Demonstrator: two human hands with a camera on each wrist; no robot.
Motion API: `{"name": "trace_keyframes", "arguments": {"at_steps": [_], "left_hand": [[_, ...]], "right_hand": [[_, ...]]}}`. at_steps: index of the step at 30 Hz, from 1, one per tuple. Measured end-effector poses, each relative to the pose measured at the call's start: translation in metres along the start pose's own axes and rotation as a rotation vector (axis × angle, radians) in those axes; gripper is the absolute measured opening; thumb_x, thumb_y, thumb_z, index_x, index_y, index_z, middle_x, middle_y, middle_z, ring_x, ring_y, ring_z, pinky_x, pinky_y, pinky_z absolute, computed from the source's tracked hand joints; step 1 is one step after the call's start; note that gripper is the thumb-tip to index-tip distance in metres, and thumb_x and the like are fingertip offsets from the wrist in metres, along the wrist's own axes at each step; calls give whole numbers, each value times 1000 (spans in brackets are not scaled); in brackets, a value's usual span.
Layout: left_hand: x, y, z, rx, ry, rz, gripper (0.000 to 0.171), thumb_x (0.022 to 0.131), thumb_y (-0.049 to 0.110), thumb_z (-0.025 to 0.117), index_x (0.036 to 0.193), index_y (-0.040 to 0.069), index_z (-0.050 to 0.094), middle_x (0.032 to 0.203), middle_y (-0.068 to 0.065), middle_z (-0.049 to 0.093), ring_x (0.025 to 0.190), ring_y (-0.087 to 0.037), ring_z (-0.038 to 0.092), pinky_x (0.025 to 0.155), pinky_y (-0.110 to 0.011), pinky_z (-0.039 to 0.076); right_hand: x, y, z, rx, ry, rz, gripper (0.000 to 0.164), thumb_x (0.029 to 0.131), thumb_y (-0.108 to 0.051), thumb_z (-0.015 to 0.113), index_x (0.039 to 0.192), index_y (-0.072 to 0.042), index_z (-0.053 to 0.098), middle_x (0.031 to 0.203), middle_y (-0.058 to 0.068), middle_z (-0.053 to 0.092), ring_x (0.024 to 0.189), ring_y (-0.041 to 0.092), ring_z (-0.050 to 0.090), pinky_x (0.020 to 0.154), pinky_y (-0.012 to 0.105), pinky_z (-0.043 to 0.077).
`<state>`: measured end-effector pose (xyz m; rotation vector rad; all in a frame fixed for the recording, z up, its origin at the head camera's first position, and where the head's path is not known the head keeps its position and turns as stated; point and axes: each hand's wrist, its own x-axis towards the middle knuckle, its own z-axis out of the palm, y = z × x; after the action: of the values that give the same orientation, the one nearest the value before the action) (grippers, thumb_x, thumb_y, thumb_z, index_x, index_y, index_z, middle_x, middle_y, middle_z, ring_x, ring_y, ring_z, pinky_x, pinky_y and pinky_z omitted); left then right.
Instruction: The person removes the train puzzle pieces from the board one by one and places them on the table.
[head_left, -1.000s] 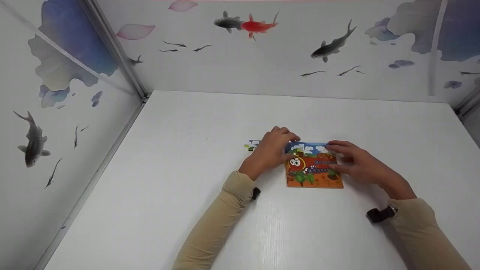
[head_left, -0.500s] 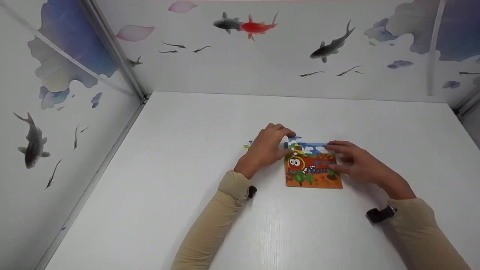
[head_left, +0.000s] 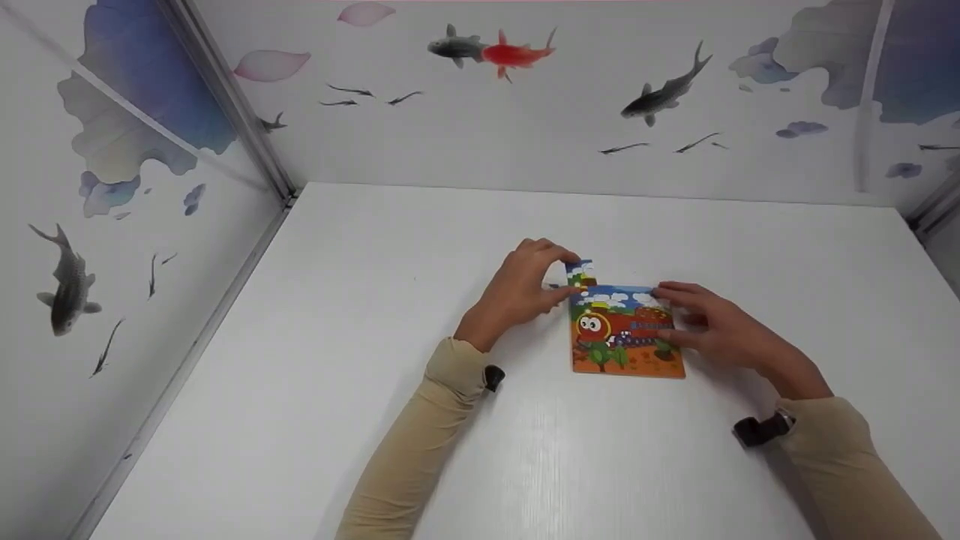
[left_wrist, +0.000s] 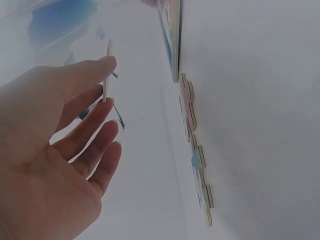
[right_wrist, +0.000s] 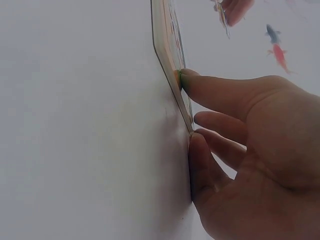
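A colourful jigsaw board, showing a red train engine with eyes, lies on the white table. At its upper left edge my left hand pinches a small jigsaw piece between thumb and fingers. The left wrist view has that piece edge-on and raised above the tabletop, the other fingers loosely bent. My right hand rests on the board's right side, thumb and fingertips spread on its surface. In the right wrist view the thumb lies on the board's face, with the other fingers by its corner.
Loose jigsaw pieces lie flat beside the board in the left wrist view; the left hand mostly hides them in the head view. White walls with painted fish and lotus leaves border the table at the back and left.
My left hand has moved left and away from me, carrying the jigsaw piece from over the board's upper left to beyond its top edge. The right hand has stayed put.
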<state>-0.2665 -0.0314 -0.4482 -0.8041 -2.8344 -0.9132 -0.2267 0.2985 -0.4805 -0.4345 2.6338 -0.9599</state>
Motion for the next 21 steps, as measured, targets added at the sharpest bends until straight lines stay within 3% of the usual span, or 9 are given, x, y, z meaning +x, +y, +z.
{"name": "trace_keyframes", "arguments": {"at_steps": [11, 21], "left_hand": [[-8, -12, -10, -50, 27, -36, 41, 101, 30, 80, 140, 20, 72, 142, 0, 69, 136, -19, 58, 121, -35, 48], [-19, -36, -22, -33, 90, 12, 39, 101, 28, 80, 138, 18, 72, 142, -1, 71, 133, -21, 60, 118, -38, 50]], "right_hand": [[0, 1, 1, -8, -3, 15, 73, 103, -36, 76, 167, -16, 44, 177, 19, 27, 152, 52, 42, 120, 62, 44], [0, 1, 0, 1, -8, 37, 74, 103, -40, 75, 167, -20, 44, 178, 17, 26, 154, 52, 40, 119, 63, 44]]}}
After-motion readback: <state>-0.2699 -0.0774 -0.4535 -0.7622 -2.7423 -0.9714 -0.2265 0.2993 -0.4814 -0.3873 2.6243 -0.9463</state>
